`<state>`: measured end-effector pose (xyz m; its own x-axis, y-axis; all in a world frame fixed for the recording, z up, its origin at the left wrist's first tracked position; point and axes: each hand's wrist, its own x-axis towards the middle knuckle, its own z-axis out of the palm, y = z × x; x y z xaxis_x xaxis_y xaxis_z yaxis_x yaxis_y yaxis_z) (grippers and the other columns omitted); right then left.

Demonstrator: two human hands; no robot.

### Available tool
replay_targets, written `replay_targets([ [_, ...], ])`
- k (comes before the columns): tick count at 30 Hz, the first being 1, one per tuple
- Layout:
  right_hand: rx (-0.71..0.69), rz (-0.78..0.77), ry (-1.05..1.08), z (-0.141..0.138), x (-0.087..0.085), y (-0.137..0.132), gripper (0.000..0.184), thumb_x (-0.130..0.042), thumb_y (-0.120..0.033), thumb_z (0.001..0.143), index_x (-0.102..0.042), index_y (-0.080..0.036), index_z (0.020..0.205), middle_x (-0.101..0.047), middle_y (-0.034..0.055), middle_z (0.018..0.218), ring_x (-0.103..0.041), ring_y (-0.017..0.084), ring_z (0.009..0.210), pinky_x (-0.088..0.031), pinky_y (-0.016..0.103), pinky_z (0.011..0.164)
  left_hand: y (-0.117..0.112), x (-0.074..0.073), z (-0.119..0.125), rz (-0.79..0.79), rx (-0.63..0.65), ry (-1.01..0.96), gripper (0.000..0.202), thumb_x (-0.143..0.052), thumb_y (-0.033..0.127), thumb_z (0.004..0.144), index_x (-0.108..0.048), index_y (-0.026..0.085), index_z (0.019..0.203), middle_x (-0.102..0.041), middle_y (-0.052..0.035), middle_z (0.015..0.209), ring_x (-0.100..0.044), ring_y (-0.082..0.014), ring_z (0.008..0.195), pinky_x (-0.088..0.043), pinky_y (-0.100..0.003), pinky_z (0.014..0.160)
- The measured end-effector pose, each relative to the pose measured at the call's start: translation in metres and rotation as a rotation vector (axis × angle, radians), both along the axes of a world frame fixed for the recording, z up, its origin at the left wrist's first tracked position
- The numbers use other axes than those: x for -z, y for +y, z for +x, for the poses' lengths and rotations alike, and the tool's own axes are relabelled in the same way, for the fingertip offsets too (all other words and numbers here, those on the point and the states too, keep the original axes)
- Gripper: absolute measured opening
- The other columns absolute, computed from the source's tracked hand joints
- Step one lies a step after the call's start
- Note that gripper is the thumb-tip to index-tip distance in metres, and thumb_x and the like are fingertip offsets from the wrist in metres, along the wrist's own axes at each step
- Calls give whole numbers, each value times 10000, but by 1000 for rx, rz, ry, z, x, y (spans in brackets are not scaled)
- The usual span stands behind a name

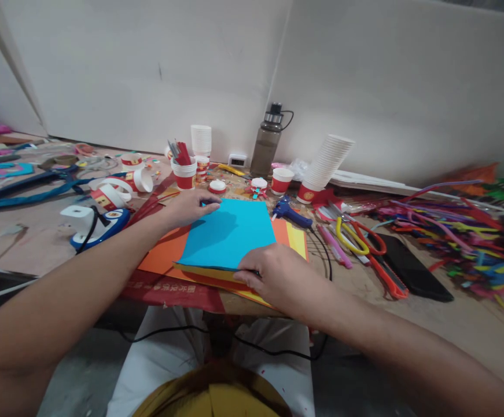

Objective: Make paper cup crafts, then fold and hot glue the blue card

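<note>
A sky-blue paper sheet (230, 233) lies on top of a stack of orange and yellow sheets (165, 255) at the table's front edge. My left hand (188, 207) rests on the blue sheet's far left corner, fingers curled and pinching its edge. My right hand (273, 277) pinches the near right corner of the blue sheet, thumb and fingers closed on it.
A blue glue gun (290, 213) lies just beyond the stack, with yellow-handled scissors (351, 238) and an orange box cutter (388, 277) to the right. Paper cups (325, 165), a water bottle (267, 142), a black phone (414, 267) and several pipe cleaners (460, 231) crowd the table.
</note>
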<state>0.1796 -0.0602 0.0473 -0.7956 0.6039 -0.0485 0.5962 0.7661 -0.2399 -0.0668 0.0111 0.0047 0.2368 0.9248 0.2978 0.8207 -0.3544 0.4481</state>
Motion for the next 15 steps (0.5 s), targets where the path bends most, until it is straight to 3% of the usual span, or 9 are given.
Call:
replay_targets([
  [7, 11, -317, 156, 8, 6, 2, 148, -636, -343, 780, -705, -214, 757, -680, -11, 715, -562, 107, 616, -338, 226, 529, 1, 5, 1, -119, 172, 61, 382, -485, 461, 831, -665, 227, 1074, -683, -15, 1080, -619, -178, 943, -458, -281, 834],
  [15, -21, -422, 212, 14, 12, 5, 208, -718, -351, 692, -705, -229, 860, -671, 4, 888, -589, 149, 808, -411, 234, 670, -6, 1, 5, -165, 230, 44, 383, -492, 446, 819, -660, 233, 1090, -663, -25, 1116, -597, -192, 999, -436, -290, 883],
])
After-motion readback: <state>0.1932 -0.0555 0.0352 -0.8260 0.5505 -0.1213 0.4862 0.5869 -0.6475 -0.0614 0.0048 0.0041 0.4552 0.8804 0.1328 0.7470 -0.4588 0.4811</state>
